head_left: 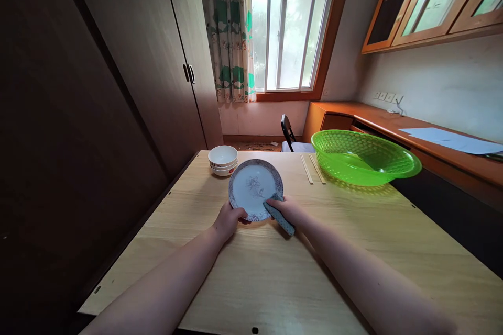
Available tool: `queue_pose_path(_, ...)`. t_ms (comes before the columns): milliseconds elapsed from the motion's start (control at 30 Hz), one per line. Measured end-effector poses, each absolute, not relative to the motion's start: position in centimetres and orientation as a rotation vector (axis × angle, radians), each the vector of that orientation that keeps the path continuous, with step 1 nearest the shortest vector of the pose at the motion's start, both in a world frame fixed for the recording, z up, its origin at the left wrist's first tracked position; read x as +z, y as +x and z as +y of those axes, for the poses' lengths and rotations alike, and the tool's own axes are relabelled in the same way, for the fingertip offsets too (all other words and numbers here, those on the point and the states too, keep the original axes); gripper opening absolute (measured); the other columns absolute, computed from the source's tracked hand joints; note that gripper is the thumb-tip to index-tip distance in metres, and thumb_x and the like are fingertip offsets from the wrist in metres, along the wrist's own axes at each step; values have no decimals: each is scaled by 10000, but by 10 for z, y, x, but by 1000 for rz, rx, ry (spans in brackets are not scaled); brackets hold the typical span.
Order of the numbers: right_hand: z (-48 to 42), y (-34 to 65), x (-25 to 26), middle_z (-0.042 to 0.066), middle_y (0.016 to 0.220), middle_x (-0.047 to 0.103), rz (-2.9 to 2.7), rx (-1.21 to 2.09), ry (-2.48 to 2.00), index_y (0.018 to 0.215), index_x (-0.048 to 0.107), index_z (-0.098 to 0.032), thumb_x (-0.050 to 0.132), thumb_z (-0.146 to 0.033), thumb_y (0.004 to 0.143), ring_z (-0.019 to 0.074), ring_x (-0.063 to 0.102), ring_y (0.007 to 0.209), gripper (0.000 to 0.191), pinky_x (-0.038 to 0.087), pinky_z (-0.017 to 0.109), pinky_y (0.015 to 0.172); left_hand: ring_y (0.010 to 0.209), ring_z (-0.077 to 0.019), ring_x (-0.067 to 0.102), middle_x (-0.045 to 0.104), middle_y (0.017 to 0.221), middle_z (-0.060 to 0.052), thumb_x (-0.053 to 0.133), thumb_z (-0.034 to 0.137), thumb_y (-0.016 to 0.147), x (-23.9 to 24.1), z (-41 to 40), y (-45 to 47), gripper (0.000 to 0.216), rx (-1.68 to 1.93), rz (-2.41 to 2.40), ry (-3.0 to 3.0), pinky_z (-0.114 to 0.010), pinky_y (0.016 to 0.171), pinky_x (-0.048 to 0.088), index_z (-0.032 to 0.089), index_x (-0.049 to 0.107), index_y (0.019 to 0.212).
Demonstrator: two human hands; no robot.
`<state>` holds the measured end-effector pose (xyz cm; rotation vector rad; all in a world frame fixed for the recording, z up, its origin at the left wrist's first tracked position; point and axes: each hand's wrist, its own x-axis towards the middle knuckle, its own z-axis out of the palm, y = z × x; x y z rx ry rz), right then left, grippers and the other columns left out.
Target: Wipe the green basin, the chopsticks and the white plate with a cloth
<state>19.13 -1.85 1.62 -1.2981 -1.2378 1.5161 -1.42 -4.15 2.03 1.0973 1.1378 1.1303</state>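
Holding the patterned plate point(255, 183) tilted above the table point(236, 288), the left hand point(229, 221) is closed on its near-left rim, while the right hand point(291, 211) grips a grey-blue cloth point(282, 220) against the near-right rim. For good work, it would probably be better to press the cloth flat and lightly, with the left grip firm. Nothing blocks the hands, but the stacked bowls point(223, 157) stand close beyond the plate's left side and could be knocked; chopsticks point(307, 169) and a green basket point(369, 175) lie to the right.
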Motion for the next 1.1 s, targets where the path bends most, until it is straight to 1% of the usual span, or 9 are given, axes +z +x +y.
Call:
queue_pose_path(100, -24, 186, 20, 36, 645, 673, -1195, 1564, -1245, 743, 643, -164, 720, -358, 728, 152, 598, 562, 209, 479, 265, 551, 528, -175, 596, 632, 562, -23, 614, 213, 521, 16, -39, -16, 202, 1165, 1135, 1088, -304, 549, 505, 114, 655, 692)
queue_pose_path(233, -28, 179, 19, 18, 615, 642, -1092, 1515, -1230, 739, 621, -169, 708, -386, 729, 140, 575, 534, 234, 464, 260, 529, 711, -196, 648, 721, 844, -73, 684, 318, 627, 13, -38, -16, 392, 1270, 1070, 1091, -300, 624, 529, 117, 679, 963)
queue_pose_path(333, -32, 172, 18, 20, 599, 640, -1080, 1460, -1249, 747, 618, -179, 701, -449, 727, 154, 592, 548, 283, 464, 265, 539, 808, -219, 668, 731, 958, -115, 720, 382, 656, 13, -41, -13, 447, 1163, 990, 1088, -303, 664, 535, 121, 682, 1017)
queue_pose_path(433, -36, 168, 19, 54, 655, 685, -1127, 1444, -1259, 781, 646, -177, 705, -514, 704, 198, 645, 627, 351, 494, 294, 592, 766, -229, 678, 740, 892, -129, 758, 364, 622, 18, -46, -8, 435, 982, 943, 1082, -332, 683, 540, 103, 708, 967)
queue_pose_path(567, -36, 170, 20, 93, 872, 752, -1211, 1397, -1265, 867, 708, -167, 744, -500, 664, 255, 690, 837, 392, 524, 332, 728, 762, -232, 674, 740, 872, -117, 783, 274, 538, 26, -48, -5, 447, 1071, 982, 982, -374, 730, 555, 102, 709, 943)
queue_pose_path(633, -32, 175, 19, 93, 919, 758, -1246, 1394, -1293, 883, 727, -162, 760, -473, 653, 264, 689, 890, 388, 522, 335, 768, 764, -225, 666, 738, 882, -108, 772, 238, 524, 27, -47, -5, 459, 1103, 993, 971, -376, 730, 561, 105, 704, 957)
queue_pose_path(767, -21, 186, 14, 94, 911, 760, -1268, 1426, -1260, 901, 730, -138, 749, -472, 667, 250, 690, 873, 408, 519, 325, 770, 713, -196, 640, 728, 831, -83, 721, 201, 541, 27, -45, -7, 382, 1118, 1034, 1042, -337, 667, 566, 100, 712, 910)
queue_pose_path(900, -17, 190, 11, 96, 912, 759, -1258, 1401, -1239, 899, 728, -133, 737, -492, 687, 242, 689, 855, 417, 518, 320, 757, 726, -191, 634, 727, 840, -72, 685, 183, 557, 25, -45, -9, 374, 1132, 1031, 1092, -307, 629, 567, 105, 720, 921)
queue_pose_path(1100, -23, 186, 11, 98, 923, 759, -1249, 1339, -1263, 910, 726, -134, 744, -484, 684, 253, 689, 866, 417, 525, 328, 754, 689, -184, 619, 715, 792, -71, 666, 184, 542, 22, -44, -10, 330, 1143, 1060, 1083, -307, 613, 565, 95, 716, 856)
